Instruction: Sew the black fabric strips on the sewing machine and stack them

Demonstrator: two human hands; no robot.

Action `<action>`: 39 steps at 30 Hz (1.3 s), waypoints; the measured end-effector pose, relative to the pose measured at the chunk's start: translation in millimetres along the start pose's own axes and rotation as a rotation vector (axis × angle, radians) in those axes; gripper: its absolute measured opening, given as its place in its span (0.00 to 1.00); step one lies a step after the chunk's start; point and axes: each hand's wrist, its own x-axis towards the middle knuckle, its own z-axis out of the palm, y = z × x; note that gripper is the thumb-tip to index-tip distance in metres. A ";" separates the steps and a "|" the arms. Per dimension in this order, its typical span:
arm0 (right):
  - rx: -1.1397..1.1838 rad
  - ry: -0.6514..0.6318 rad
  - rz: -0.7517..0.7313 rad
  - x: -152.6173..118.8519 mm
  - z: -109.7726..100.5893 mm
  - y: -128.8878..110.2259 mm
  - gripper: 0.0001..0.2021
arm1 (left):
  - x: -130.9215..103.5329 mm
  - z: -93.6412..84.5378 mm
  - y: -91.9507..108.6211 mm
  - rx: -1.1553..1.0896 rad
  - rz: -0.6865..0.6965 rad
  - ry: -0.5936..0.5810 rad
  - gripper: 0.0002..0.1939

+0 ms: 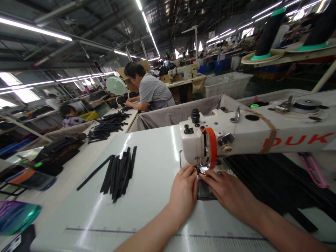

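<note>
The white sewing machine (225,133) stands on the pale table, its needle area lit above my fingertips. My left hand (183,189) is closed just left of the presser foot, thumb and fingers pressed together on a small black strip (201,172). From the right, my right hand (231,187) pinches the same strip with its fingertips pointing at the needle. Most of that strip is hidden by my fingers and the machine head. Left of my hands lies a loose pile of black strips (119,175). Long black fabric pieces (273,178) lie to the right, beneath the machine arm.
A printed ruler (131,233) runs along the table's front. Pink-handled scissors (313,171) lie at right. More black strips (109,126) lie beyond the table, near a co-worker (156,91). Thread cones (266,38) stand upper right; a shiny purple-green object (19,217) is lower left.
</note>
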 end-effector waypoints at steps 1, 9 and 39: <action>-0.010 -0.005 -0.002 0.0 -0.1 -0.7 0.20 | -0.1 -0.2 0.6 0.005 -0.001 -0.005 0.11; -0.022 -0.048 0.007 -2.5 2.0 -2.6 0.21 | -1.1 1.5 3.7 0.114 -0.034 -0.057 0.12; 0.121 -0.040 0.036 -1.3 2.2 -0.5 0.17 | -2.3 6.9 0.8 0.241 -0.029 -0.055 0.11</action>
